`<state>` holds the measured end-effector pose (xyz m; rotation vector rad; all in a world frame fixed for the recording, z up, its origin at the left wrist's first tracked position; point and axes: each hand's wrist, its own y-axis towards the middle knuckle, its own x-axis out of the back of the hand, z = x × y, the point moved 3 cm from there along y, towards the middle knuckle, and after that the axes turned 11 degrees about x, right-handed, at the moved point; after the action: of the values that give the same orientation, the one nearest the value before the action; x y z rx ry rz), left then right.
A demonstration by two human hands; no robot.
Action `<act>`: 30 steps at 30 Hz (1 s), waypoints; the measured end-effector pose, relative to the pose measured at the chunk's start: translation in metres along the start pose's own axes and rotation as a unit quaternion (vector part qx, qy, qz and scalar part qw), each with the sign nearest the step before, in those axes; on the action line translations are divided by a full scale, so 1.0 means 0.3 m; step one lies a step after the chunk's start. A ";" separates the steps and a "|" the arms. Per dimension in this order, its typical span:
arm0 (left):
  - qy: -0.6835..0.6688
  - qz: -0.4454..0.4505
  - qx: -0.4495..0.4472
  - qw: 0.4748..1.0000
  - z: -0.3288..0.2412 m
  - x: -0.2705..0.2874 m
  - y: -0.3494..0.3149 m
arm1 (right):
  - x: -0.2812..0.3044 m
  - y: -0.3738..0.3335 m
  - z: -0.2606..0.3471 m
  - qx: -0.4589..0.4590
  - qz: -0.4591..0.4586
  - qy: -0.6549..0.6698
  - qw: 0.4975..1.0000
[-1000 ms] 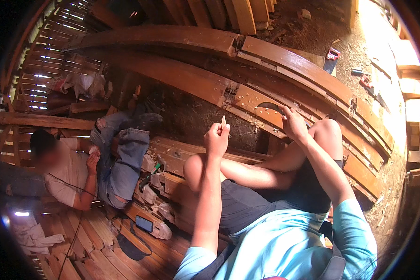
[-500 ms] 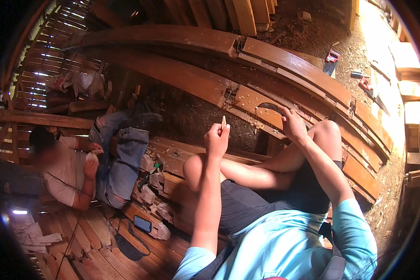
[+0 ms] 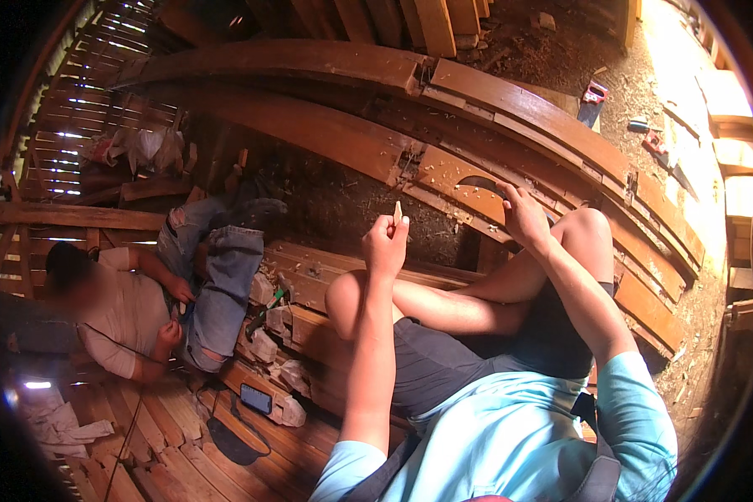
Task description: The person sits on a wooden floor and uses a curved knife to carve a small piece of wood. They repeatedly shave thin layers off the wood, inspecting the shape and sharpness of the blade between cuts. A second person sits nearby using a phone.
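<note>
Pinching a pale, pointed wooden sliver (image 3: 398,210) between left fingers (image 3: 384,225)

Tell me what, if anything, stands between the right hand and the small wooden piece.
Only a dark curved shape, perhaps a blade, beside the right hand. Nothing else visible stands before the small wooden piece, which the left hand pinches.

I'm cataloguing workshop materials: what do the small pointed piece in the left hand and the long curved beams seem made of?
The small pointed piece is probably bare wood: pale and unglossy, though too small to show grain. The long curved beams look like reddish-brown wood, perhaps varnished, given their smooth sheen.
</note>
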<state>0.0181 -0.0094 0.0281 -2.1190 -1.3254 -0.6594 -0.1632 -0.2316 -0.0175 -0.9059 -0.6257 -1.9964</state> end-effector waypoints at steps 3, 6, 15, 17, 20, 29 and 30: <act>-0.011 0.004 0.007 1.000 0.010 -0.005 0.007 | -0.007 -0.004 -0.004 0.032 -0.016 -0.002 0.999; -0.020 0.005 0.004 1.000 0.009 -0.007 0.007 | -0.010 -0.002 -0.007 0.017 -0.012 -0.003 1.000; -0.006 0.006 0.004 1.000 0.008 -0.007 0.010 | -0.005 0.000 -0.004 0.025 -0.004 -0.014 1.000; -0.010 0.008 0.004 1.000 0.004 -0.007 0.008 | -0.007 -0.002 -0.005 0.022 -0.005 -0.014 1.000; -0.020 0.011 0.005 1.000 0.008 -0.007 0.009 | -0.006 0.000 0.001 0.011 0.005 -0.018 1.000; -0.017 0.010 0.005 1.000 0.005 -0.009 0.009 | -0.011 0.003 0.011 0.100 -0.008 -0.164 0.981; -0.016 0.008 0.005 1.000 0.008 -0.010 0.011 | -0.007 0.004 0.021 0.117 -0.004 -0.204 0.972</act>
<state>0.0202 -0.0109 0.0239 -2.1376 -1.3237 -0.6132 -0.1591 -0.2267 -0.0153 -1.1766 -1.0711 -1.7054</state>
